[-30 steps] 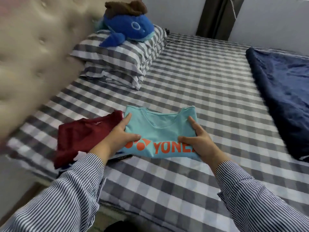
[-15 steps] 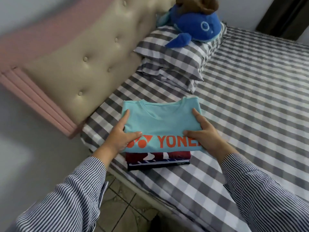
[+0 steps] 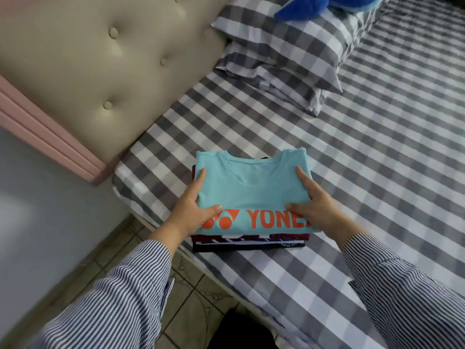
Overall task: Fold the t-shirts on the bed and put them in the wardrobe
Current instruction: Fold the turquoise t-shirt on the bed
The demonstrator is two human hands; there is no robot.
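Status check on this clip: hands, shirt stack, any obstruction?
Left hand and right hand grip the sides of the folded turquoise t-shirt. It tops the stack of folded dark shirts at the checked bed's edge. No obstruction visible.

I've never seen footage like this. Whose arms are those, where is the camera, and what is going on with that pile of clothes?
There is no machine here: a person wears a camera on the head, looking down at their own arms in striped sleeves. This is the only view. The left hand and right hand each grip a side of a folded turquoise t-shirt with orange lettering, thumbs lying on top. It tops a small stack; a dark red t-shirt and a navy one show at the front edge beneath it. The stack sits near the edge of a bed with a grey checked sheet. Behind are a matching pillow, a blue plush toy and a padded headboard. No wardrobe is in view.
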